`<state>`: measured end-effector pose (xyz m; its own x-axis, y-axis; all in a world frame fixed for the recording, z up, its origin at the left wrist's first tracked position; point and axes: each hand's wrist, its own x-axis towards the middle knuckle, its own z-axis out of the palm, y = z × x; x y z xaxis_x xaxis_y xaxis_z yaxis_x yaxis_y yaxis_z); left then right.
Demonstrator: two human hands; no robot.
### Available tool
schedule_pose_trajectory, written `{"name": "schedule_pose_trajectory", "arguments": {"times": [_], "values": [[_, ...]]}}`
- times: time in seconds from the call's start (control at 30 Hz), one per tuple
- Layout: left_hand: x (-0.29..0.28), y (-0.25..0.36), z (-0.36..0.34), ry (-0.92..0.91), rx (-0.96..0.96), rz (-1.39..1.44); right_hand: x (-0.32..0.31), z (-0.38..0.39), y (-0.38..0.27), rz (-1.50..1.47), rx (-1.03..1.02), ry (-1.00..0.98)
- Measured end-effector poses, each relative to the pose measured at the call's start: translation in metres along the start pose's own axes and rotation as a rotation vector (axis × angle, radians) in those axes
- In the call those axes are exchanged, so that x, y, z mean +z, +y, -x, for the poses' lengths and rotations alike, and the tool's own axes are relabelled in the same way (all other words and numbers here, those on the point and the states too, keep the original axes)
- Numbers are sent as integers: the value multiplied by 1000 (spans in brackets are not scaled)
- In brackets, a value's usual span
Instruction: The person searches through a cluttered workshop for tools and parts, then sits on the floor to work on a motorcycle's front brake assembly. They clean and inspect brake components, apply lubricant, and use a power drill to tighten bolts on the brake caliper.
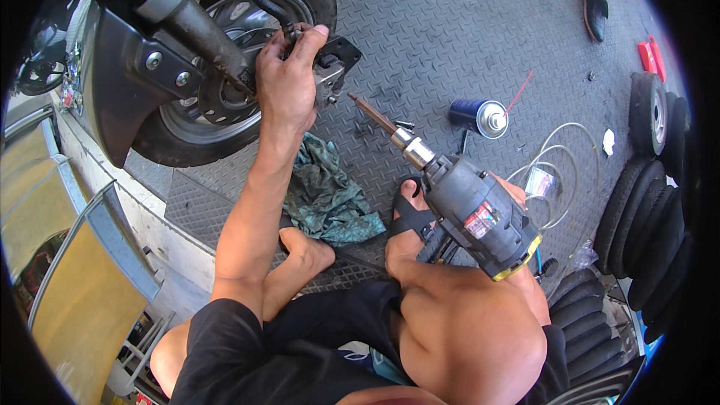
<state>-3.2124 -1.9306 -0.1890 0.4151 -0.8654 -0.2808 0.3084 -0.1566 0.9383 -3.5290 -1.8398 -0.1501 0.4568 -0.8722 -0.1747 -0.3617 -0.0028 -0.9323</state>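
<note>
My left hand (289, 79) is closed around a brake caliper (328, 81) beside the front wheel (225, 131) of a motorbike. A black hose (268, 1) runs down to the caliper from above. My right hand (511, 190), mostly hidden, grips a black impact wrench (472, 206) from beneath. The wrench's long bit (371, 111) points at the caliper, its tip slightly apart from it. The fork leg (196, 34) stands close to my left hand. Under my left forearm a crumpled green rag (330, 195) lies on the floor.
A blue spray can (480, 118) with a red straw lies right of the bit. Coiled clear tubing (574, 180) and several tyres (637, 210) line the right side. Another person's shoe (594, 9) stands at the upper right. Yellow panels (94, 255) are at the left.
</note>
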Motion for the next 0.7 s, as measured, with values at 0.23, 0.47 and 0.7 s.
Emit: {"name": "schedule_pose_trajectory", "arguments": {"times": [0.23, 0.47, 0.7], "values": [[6, 5, 4, -4, -63, 78, 14, -5, -7, -204, 94, -96], [12, 9, 10, 13, -75, 97, 13, -5, -9, -258, 133, -126], [5, 2, 5, 32, -36, 34, 12, -7, -11, -278, 155, -143]]}}
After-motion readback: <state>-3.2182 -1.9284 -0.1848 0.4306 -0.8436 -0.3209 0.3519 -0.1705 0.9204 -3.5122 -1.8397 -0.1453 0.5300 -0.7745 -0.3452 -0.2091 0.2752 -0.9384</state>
